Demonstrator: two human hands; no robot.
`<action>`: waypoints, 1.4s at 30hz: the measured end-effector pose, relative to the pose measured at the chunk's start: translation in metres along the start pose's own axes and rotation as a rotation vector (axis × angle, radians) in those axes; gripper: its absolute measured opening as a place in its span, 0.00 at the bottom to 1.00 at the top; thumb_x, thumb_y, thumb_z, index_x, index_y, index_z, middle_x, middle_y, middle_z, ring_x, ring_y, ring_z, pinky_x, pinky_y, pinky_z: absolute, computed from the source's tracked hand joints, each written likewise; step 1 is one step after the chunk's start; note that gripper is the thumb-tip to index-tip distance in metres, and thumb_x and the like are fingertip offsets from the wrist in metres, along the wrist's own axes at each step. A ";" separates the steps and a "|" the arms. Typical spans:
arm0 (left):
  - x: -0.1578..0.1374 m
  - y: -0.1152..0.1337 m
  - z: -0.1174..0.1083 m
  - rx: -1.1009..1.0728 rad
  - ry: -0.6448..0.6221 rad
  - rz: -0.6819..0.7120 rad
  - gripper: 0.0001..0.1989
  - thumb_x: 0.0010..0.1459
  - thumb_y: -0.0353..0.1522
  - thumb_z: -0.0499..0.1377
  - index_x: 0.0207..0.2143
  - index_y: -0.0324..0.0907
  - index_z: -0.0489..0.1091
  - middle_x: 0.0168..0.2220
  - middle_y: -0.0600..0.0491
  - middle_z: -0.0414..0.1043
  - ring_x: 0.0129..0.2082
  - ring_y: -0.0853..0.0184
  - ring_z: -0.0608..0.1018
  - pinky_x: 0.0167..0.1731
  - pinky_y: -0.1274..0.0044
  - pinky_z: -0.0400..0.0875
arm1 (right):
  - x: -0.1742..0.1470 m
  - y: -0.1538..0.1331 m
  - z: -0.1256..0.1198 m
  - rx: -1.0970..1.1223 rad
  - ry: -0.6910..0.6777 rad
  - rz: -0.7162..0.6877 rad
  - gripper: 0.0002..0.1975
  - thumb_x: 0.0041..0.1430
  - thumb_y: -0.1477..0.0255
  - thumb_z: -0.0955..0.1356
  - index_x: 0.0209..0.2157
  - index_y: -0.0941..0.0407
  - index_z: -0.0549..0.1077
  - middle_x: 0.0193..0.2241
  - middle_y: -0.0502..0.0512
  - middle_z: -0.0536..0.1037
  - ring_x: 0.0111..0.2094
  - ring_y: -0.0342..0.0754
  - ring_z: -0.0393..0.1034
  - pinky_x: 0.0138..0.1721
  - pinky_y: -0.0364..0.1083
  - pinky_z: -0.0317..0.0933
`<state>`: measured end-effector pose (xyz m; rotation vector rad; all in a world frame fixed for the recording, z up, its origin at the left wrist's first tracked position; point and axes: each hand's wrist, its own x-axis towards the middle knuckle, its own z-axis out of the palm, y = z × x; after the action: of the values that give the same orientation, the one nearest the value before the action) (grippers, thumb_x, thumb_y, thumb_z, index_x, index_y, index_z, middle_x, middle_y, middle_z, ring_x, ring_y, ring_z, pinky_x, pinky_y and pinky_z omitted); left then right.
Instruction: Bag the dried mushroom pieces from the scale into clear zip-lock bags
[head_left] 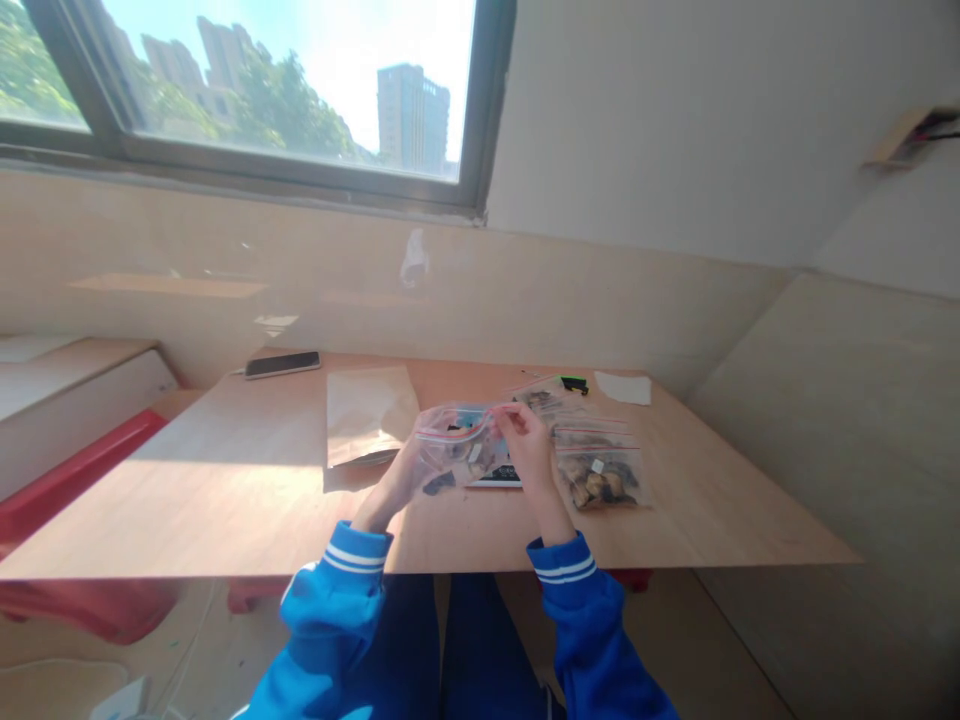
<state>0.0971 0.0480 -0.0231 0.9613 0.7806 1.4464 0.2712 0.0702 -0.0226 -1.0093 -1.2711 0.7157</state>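
Right hand (529,445): fingers pinch the red-edged mouth of a clear bag (466,455). Left hand (403,470): fingers grip the bag's left side; exact thumb placement cannot be told. This two-sided hold appears to keep the mouth taut, the bag being raised above the counter (300,530). Right of the bag lies a filled bag (600,478), seemingly flat for stability; left, a paper pouch (373,410); farther left, a phone (283,365), apparently placed out of the hands' way.

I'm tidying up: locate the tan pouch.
In the head view, the tan pouch lies left of centre, between the phone and the left hand.
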 end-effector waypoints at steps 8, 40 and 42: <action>-0.029 -0.018 0.004 -0.058 -0.044 -0.008 0.23 0.55 0.48 0.58 0.44 0.40 0.72 0.44 0.46 0.78 0.47 0.56 0.77 0.46 0.67 0.71 | -0.030 0.000 -0.005 0.025 0.433 0.063 0.20 0.50 0.54 0.71 0.28 0.59 0.72 0.20 0.49 0.72 0.19 0.42 0.64 0.22 0.41 0.59; -0.074 -0.026 -0.003 0.101 0.270 0.086 0.18 0.51 0.44 0.63 0.35 0.37 0.74 0.32 0.50 0.79 0.36 0.61 0.81 0.40 0.72 0.74 | -0.104 0.002 -0.025 -0.104 0.353 0.081 0.22 0.56 0.52 0.65 0.34 0.58 0.76 0.26 0.56 0.77 0.25 0.47 0.71 0.28 0.45 0.67; -0.075 -0.027 -0.007 0.125 0.281 0.099 0.18 0.51 0.44 0.63 0.35 0.38 0.74 0.32 0.50 0.78 0.35 0.61 0.81 0.39 0.71 0.74 | -0.105 0.001 -0.024 -0.103 0.330 0.046 0.22 0.57 0.52 0.65 0.33 0.58 0.76 0.27 0.56 0.77 0.25 0.47 0.70 0.29 0.46 0.67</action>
<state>0.1017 -0.0229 -0.0593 0.9118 1.0507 1.6572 0.2749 -0.0276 -0.0684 -1.1904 -1.0067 0.4965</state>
